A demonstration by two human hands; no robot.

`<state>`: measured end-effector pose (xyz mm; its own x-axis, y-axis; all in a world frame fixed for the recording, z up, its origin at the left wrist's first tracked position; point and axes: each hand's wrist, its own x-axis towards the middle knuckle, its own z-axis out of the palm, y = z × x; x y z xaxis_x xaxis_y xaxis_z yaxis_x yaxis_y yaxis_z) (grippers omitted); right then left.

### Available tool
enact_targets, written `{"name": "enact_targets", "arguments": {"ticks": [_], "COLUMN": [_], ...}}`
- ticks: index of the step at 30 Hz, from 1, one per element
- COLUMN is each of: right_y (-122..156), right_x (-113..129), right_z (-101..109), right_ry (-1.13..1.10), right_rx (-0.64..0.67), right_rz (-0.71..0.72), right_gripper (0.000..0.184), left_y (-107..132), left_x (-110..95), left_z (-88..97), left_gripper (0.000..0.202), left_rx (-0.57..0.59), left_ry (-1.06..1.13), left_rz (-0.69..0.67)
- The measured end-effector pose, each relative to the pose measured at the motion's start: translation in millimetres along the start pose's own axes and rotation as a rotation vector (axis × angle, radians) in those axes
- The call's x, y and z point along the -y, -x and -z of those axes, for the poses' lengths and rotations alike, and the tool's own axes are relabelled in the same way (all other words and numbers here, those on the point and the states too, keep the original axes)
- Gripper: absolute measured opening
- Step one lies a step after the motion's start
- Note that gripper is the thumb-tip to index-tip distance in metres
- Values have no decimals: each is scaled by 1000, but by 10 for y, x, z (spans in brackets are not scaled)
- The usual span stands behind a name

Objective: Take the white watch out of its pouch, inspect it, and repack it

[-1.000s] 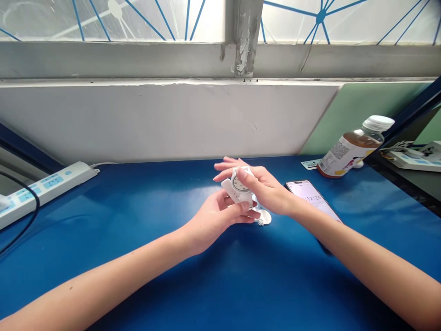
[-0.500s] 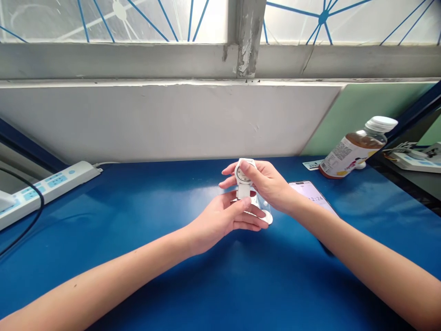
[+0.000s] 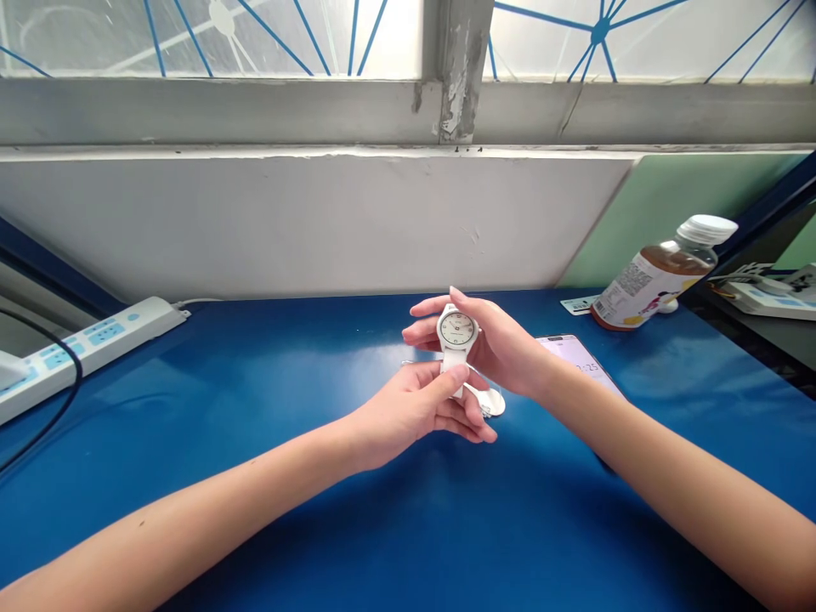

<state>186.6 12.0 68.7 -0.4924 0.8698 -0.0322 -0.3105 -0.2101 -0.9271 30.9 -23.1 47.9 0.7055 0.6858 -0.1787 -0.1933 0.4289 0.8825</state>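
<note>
The left hand (image 3: 408,408) grips the strap (image 3: 454,362) of the white watch (image 3: 458,331) between thumb and fingers; the dial (image 3: 457,328) sits just beyond the thumb tip. The right hand (image 3: 507,347) curves behind the dial, thumb raised; whether it grips the watch cannot be determined.

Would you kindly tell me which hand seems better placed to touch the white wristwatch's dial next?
Probably the right hand: its thumb extends just above the dial of the white wristwatch, while the left hand is occupied pinching the strap below.
</note>
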Motion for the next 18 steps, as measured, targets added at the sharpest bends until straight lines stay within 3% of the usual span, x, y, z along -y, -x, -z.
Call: {"name": "enact_targets", "arguments": {"ticks": [7, 18], "right_y": [33, 39], "right_x": [98, 103], "right_z": [38, 51], "right_ry": [-200, -173], "right_rx": [257, 250], "right_rz": [-51, -42], "right_gripper": [63, 63], "left_y": [-17, -39], "left_x": [43, 44], "left_z": [46, 64], "left_gripper": [43, 52], "left_rx": [31, -50], "left_ry": [-51, -128], "left_rz": [89, 82]}}
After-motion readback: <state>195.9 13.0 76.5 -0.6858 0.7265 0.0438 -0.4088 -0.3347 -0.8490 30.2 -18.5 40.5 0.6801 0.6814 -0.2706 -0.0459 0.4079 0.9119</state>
